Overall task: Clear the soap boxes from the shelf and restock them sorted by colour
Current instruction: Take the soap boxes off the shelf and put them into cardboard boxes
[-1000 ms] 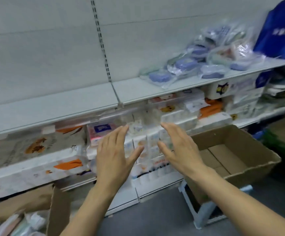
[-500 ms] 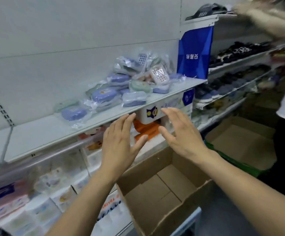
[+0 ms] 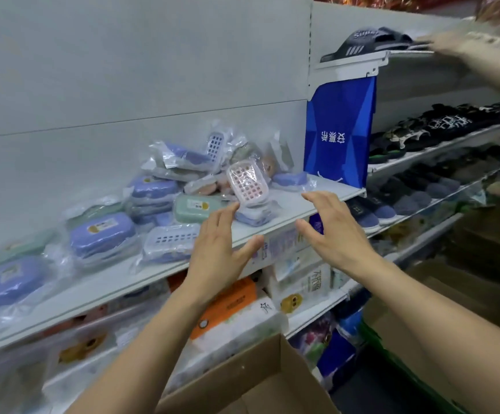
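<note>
Several soap boxes in clear plastic bags lie jumbled on the white shelf (image 3: 317,201): purple ones (image 3: 101,234), a green one (image 3: 193,207) and a pink perforated one (image 3: 247,183) propped on the heap. My left hand (image 3: 222,252) hovers open in front of the shelf edge, fingertips close to the pink and green boxes. My right hand (image 3: 329,231) is open too, held over the bare right end of the shelf. Neither hand holds anything.
An open cardboard box (image 3: 260,380) sits below my arms. Tissue packs (image 3: 228,303) fill the lower shelf. A blue bag (image 3: 340,135) hangs at the shelf's right end, slippers (image 3: 440,127) beyond it. Another person's arm (image 3: 488,58) reaches across the top right.
The view has swung right and up from the tissue shelf to the soap-box shelf. Both open hands have come up to the shelf edge, still holding nothing.
</note>
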Tool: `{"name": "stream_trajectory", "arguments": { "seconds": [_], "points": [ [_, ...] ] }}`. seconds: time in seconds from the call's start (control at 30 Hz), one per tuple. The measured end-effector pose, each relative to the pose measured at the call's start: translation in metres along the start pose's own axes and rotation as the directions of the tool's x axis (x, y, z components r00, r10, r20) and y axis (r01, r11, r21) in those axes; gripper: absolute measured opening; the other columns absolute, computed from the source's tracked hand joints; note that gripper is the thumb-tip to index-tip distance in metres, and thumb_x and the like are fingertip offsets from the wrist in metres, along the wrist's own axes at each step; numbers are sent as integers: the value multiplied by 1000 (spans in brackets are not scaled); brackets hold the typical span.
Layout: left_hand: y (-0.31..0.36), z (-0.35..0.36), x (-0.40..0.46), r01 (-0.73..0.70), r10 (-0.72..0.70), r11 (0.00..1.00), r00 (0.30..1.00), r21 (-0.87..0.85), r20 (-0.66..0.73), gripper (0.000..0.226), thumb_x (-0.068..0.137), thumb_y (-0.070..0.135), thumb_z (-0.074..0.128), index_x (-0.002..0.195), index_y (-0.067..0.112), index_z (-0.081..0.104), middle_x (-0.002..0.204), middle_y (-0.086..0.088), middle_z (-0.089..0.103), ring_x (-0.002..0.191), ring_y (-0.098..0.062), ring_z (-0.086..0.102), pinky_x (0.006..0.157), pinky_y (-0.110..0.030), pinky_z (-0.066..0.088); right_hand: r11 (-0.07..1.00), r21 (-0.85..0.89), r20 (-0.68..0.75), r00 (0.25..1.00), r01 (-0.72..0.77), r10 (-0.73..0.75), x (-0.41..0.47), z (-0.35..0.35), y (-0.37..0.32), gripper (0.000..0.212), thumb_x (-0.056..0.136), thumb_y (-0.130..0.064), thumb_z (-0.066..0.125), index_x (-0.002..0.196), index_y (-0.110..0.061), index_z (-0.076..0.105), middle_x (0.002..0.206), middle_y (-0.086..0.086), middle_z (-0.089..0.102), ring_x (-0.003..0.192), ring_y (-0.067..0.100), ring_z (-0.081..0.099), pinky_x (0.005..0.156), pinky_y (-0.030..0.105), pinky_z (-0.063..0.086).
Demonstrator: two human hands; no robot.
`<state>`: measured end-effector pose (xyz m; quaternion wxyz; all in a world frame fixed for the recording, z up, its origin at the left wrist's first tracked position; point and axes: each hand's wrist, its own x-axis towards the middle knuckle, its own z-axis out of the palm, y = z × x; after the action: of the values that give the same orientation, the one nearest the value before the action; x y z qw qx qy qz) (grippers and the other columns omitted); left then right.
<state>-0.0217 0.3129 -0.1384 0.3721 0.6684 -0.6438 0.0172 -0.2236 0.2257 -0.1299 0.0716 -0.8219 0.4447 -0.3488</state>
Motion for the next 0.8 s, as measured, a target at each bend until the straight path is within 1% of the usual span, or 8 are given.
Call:
{"name": "stream_trajectory", "arguments": {
  "seconds": [0.13,0.23,0.3,0.4,0.5,0.57,0.67,0.8],
  "points": [
    [8,50,71,87,-89,996,993,-33,-80,77,88,48,64,151,24,27,154,0,28,141,-17,26,112,-27,20,999,27,48,998,38,-39,73,6,68,54,94,-41,54,143,-23,38,146,1,38,132,21,35,103,38,35],
    [5,95,124,216,-219,976,965,-38,-145,85,86,49,66,153,22,21,156,-4,20,143,-23,22,118,-36,21,994,97,103,993,55,-65,135,19,118,55,95,-41,54,144,-24,37,147,0,36,133,21,35,102,37,35],
    [2,124,157,319,-317,947,924,-27,-214,95,83,50,69,154,19,15,158,-8,13,145,-29,18,120,-43,20,989,139,149,987,43,-64,178,31,147,58,94,-41,56,145,-23,35,147,1,35,132,23,37,99,36,36],
    [-3,157,202,445,-432,895,853,-22,-294,110,79,56,71,155,16,3,161,-11,0,148,-31,8,120,-48,17,983,184,227,972,10,-52,237,50,182,68,92,-41,60,148,-18,29,150,7,31,134,28,36,100,40,37],
    [-12,177,232,565,-503,823,777,65,-377,119,77,66,66,156,14,-5,162,-16,-9,150,-31,-4,122,-43,3,971,238,293,955,-23,-50,290,70,204,76,89,-38,65,149,-16,24,149,14,29,134,34,35,102,41,35],
    [-18,185,244,628,-535,771,729,105,-427,118,76,70,64,156,18,-6,162,-14,-11,150,-32,-5,120,-44,1,969,246,304,951,-25,-53,323,87,212,82,86,-38,68,148,-14,21,147,16,29,131,36,38,102,42,36],
    [-28,192,250,697,-575,699,679,157,-457,106,81,65,63,156,28,-3,163,-12,-13,149,-36,0,118,-49,8,970,244,346,935,-10,-77,362,112,217,94,85,-39,70,152,-16,9,150,15,22,134,38,33,106,45,34],
    [-40,198,250,679,-528,711,686,182,-500,91,88,53,59,156,30,3,163,-14,-7,145,-39,15,114,-50,19,948,314,341,925,54,-165,402,139,220,103,84,-31,71,155,-23,-3,156,11,8,139,38,25,111,43,28]
  ]
}}
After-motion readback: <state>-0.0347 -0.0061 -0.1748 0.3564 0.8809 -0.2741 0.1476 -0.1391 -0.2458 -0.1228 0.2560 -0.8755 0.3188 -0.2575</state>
